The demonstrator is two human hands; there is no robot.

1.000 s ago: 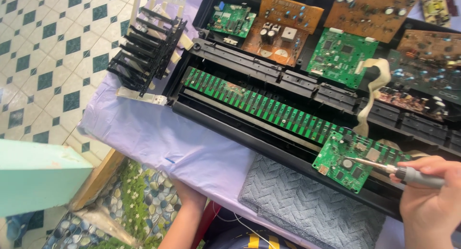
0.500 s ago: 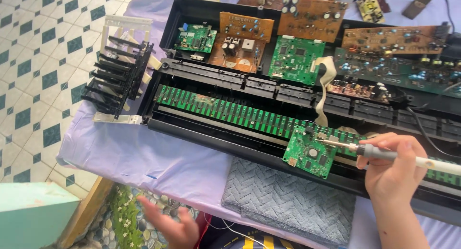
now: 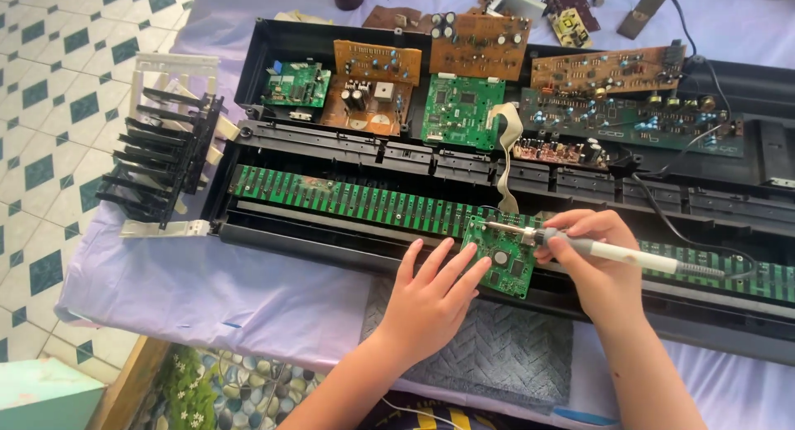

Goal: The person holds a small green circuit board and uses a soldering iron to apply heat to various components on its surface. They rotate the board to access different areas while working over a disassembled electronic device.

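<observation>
Tiled floor [image 3: 50, 107], white with teal diamonds, fills the left side. A table under a lilac cloth [image 3: 207, 289] takes up most of the view. On it lies an opened black keyboard case [image 3: 331, 41], running left to right with many circuit boards inside: brown boards [image 3: 368, 82] and green boards [image 3: 460, 107] at the back, and a long green strip board [image 3: 348, 198] along the front. A loose rack of black keys [image 3: 161, 161] sits at the case's left end, partly over the table edge. A grey quilted mat [image 3: 497, 355] lies on the cloth in front of the case. More small boards and parts are at the far table edge.

Small green board [image 3: 501, 260] rests on the case's front rail, over the strip board. Left hand [image 3: 431, 301] lies flat, fingers spread, fingertips touching the small board's left edge, gripping nothing. Right hand [image 3: 592, 260] is clamped around a soldering iron [image 3: 613, 252], with its tip on the small board's top.
</observation>
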